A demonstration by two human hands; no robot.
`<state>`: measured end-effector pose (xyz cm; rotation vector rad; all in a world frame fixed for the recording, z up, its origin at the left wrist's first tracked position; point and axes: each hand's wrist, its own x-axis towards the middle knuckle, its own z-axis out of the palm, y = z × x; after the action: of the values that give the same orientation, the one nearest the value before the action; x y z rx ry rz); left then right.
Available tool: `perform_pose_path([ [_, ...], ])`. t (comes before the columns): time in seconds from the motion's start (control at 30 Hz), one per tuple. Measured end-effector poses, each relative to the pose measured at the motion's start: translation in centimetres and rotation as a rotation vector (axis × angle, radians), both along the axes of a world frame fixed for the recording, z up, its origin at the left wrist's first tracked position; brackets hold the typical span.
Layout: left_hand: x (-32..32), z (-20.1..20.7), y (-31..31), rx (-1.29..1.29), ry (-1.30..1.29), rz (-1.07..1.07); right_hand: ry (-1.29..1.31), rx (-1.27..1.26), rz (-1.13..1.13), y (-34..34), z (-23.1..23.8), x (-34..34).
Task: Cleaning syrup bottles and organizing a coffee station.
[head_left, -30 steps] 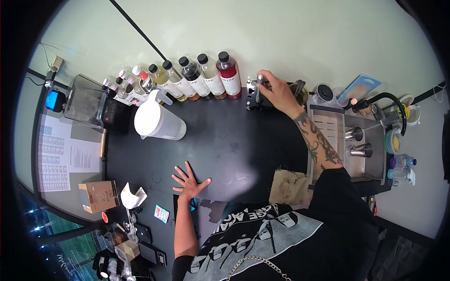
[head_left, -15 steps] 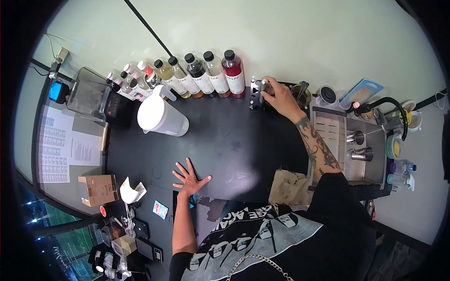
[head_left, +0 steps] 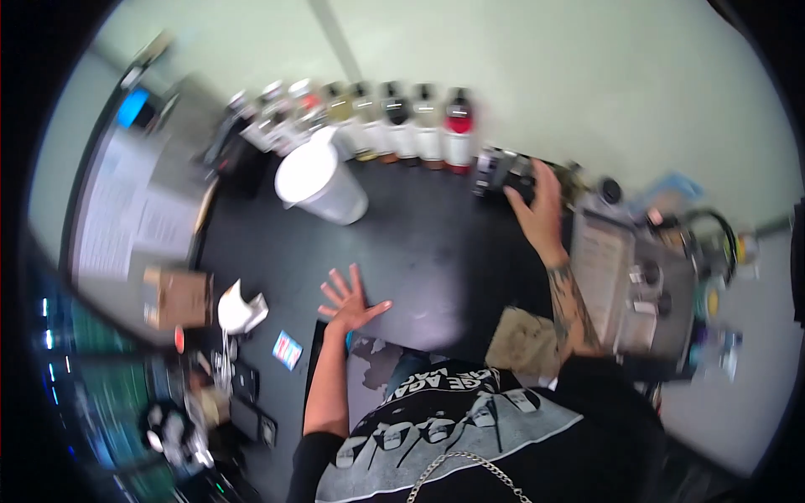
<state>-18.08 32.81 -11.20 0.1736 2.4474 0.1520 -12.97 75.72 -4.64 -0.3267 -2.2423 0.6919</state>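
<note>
The picture is blurred by head motion. My left hand [head_left: 348, 302] lies flat with fingers spread on the dark counter [head_left: 419, 251], holding nothing. My right hand [head_left: 537, 205] reaches to the back of the counter and rests on a small dark object [head_left: 495, 172] beside the bottle row; the blur hides whether the fingers close around it. A row of several bottles [head_left: 394, 126] stands against the wall, the rightmost with a red top [head_left: 458, 130]. A white pitcher [head_left: 319, 184] stands left of centre.
A metal sink [head_left: 646, 285] with cups and a curved tap lies at the right. A brown paper piece [head_left: 524, 339] sits at the counter's near edge. A cardboard box [head_left: 176, 298], white crumpled paper [head_left: 239, 310] and printed sheets [head_left: 126, 218] lie at the left.
The head has swung, so the whole scene shifted and blurred. My right hand stays at the dark object by the bottles; my left hand stays flat on the counter.
</note>
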Motion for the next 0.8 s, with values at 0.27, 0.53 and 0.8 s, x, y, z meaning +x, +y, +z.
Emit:
perform_pose_path([
  [0.27,1.7,-1.9,-0.4,0.267,0.21,-0.017,-0.498,-0.23,0.475,-15.7,-9.8,7.2],
  [0.53,1.9,3.0,-15.4,1.001,0.322,0.265,-1.301,0.103,0.763,-28.6,-7.2,4.3],
  [0.8,2.8,0.5,-44.7,0.377,0.885,0.778,-1.463,0.004,0.549,-35.6,-7.4,0.0],
])
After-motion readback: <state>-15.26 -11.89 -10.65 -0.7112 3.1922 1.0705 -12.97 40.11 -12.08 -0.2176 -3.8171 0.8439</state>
